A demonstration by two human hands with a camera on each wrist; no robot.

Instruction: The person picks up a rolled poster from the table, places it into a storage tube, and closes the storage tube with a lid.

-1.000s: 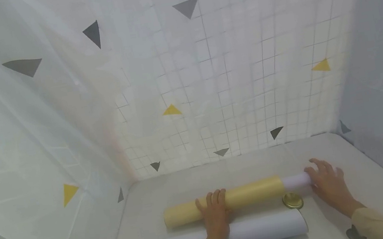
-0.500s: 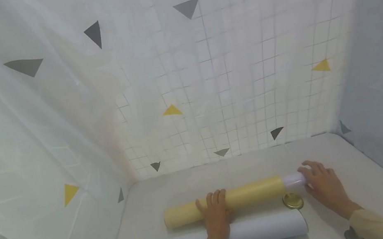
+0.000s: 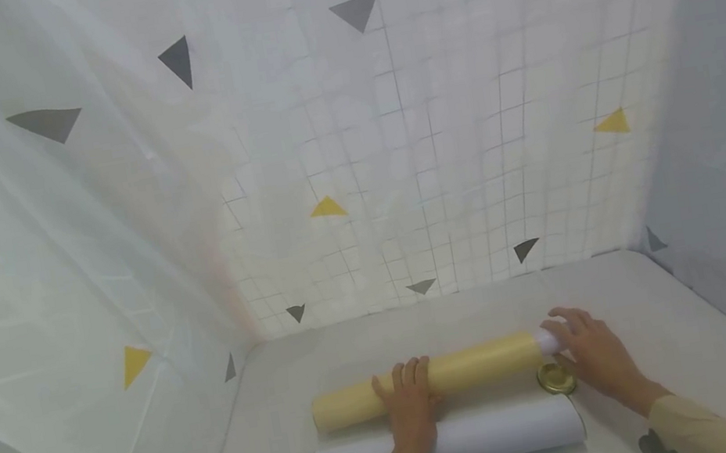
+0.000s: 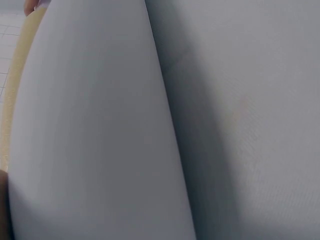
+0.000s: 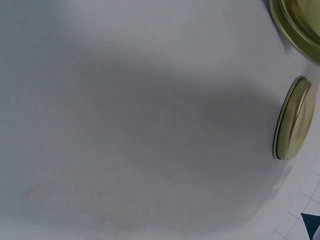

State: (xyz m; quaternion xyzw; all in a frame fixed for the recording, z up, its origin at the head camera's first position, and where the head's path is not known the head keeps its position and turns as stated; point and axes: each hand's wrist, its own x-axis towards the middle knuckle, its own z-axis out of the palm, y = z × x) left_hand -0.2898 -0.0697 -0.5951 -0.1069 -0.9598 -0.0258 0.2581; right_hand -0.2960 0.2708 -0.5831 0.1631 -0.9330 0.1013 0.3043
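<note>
left hand point(image 3: 409, 405): curled over yellow tube point(image 3: 484, 362) | right hand point(image 3: 596, 357): pinching white roll point(image 3: 547, 340) | roll, between hands: likely light, crushable; hold outer end

Glossy metal is noted on the gold lid point(image 3: 557, 379), smooth matt finish on white tube point(image 3: 503, 433), paper-like surface on yellow tube point(image 3: 481, 364).

I am holding plain yellow near plain white.
My tube point(image 3: 485, 364) is showing yellow, the roll point(image 3: 547, 340) in its end and the nearer cylinder point(image 3: 506, 432) white, the lid point(image 3: 557, 379) gold; grey and yellow triangles point(image 3: 329, 207) are dotting the whitish backdrop point(image 3: 427, 89).
</note>
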